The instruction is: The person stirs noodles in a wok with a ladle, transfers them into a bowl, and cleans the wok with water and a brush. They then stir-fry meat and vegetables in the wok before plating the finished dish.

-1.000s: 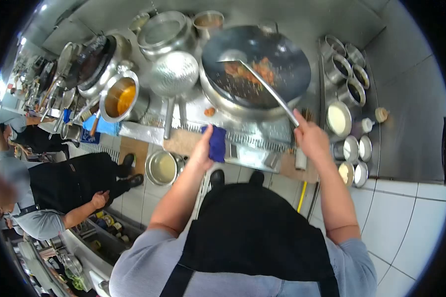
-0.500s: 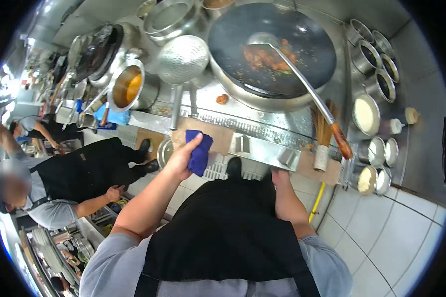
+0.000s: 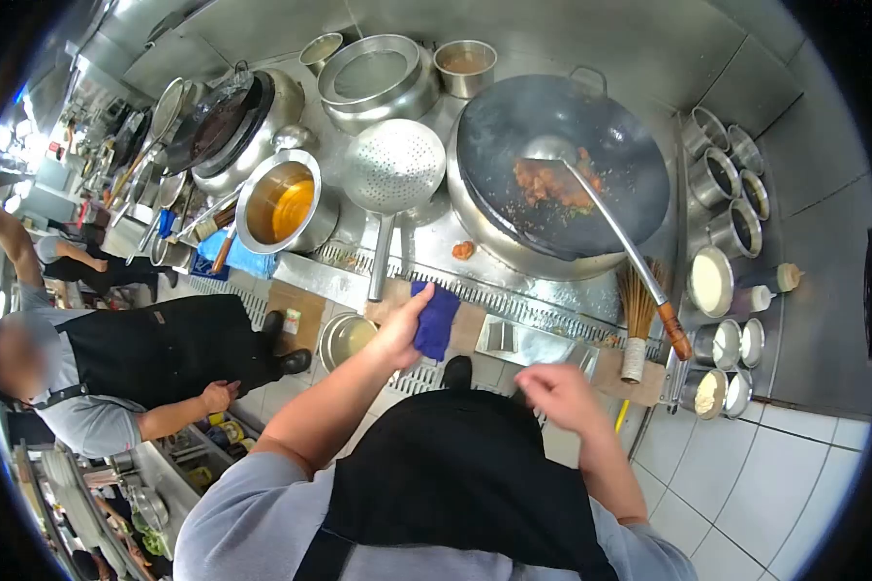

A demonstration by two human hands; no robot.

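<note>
Food [image 3: 552, 182] cooked in wok [image 3: 562, 126], ladle [image 3: 610, 228] rested inside; cloth [image 3: 434, 321] gripped by left hand [image 3: 402, 329]; right hand [image 3: 557, 395] empty, loosely curled; plating not done.

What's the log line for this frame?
left hand: holds blue cloth | right hand: empty, off ladle | ladle: resting in wok

Left hand [image 3: 404, 329]: my arm stretched forward, fingers and thumb pinched closed, grasping. Right hand [image 3: 555, 395]: my forearm bent inward at waist height, fingers loosely curled, palm down, holding nothing.
</note>
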